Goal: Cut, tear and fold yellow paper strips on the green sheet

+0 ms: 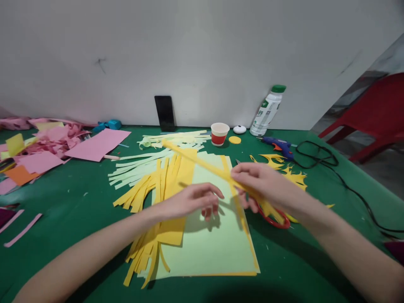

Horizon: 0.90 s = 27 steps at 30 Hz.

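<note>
My right hand (259, 181) is closed around a long yellow paper strip (202, 162), which slants up to the left and runs out below the hand. Fingers loosely curled and apart, my left hand (198, 200) hovers over a pale green paper sheet (217, 252) and holds nothing. Yellow paper (172, 231) cut into a fringe lies on the sheet's left side, partly under my left forearm. Light green fringed strips (132, 168) spread behind it. Red-handled scissors (274, 221) lie beneath my right hand, their blades mostly hidden.
Along the wall stand a dark phone (164, 112), a red-and-white paper cup (219, 134) and a leaning bottle (268, 110). A blue glue gun (279, 146) trails a black cable at right. Yellow scraps (295, 176) lie nearby; pink paper (99, 145) is heaped at left.
</note>
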Available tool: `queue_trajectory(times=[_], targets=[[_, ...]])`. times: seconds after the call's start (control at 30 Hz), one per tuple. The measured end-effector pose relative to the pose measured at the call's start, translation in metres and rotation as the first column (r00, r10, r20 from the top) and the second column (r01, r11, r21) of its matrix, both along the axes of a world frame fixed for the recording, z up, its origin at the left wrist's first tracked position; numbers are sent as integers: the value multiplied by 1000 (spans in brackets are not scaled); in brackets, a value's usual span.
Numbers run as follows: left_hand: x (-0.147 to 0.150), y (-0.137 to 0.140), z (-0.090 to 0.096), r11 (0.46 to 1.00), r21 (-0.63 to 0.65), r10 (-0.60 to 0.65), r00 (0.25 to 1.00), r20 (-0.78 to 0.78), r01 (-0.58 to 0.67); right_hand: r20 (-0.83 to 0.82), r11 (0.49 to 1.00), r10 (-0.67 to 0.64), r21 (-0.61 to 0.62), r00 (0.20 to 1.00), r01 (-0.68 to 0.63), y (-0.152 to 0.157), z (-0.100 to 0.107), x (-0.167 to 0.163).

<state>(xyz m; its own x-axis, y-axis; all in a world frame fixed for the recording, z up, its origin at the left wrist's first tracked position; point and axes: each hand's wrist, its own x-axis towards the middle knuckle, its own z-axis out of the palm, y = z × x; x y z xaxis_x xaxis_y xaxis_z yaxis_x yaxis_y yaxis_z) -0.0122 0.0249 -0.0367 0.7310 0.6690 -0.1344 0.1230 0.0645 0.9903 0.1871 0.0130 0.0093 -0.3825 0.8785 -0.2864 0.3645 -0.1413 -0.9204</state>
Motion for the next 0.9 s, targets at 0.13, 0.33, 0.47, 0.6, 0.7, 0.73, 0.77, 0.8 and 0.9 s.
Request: queue_trajectory(times=[0.13, 0.33, 0.47, 0.6, 0.7, 0.73, 0.77, 0.8, 0.9], targets=[[15, -10, -28, 999, 1, 43, 999, 8, -43, 101, 987, 154, -72, 983, -147, 0, -25, -29], [10, -8, -35, 995, -11, 100, 995, -25, -100, 401, 977, 137, 93, 906, -190, 6, -23, -12], [11, -8, -35, 988, -14, 152, 988, -20, -153, 717, 934, -196, 345, 669, -95, 7, -35, 31], [11, -7, -37, 961, 10, 277, 961, -6, -277, 840, 930, -230, 338, 491, -142, 6, -65, 65], [11, -9, -33, 945, 15, 326, 945, 33, -326, 859, 929, -225, 332, 459, -166, 9, -80, 76], [10, -10, -30, 945, 11, 327, 944, 49, -328, 861, 927, -229, 336, 455, -169, 12, -82, 78], [10, -11, -27, 945, 7, 325, 943, 66, -327, 861, 925, -233, 340, 453, -171, 14, -83, 79], [9, -12, -24, 946, 1, 321, 943, 88, -323, 861, 923, -238, 345, 450, -171, 16, -83, 79], [6, -15, -15, 953, -23, 301, 938, 170, -302, 858, 919, -250, 357, 449, -169, 20, -84, 80]])
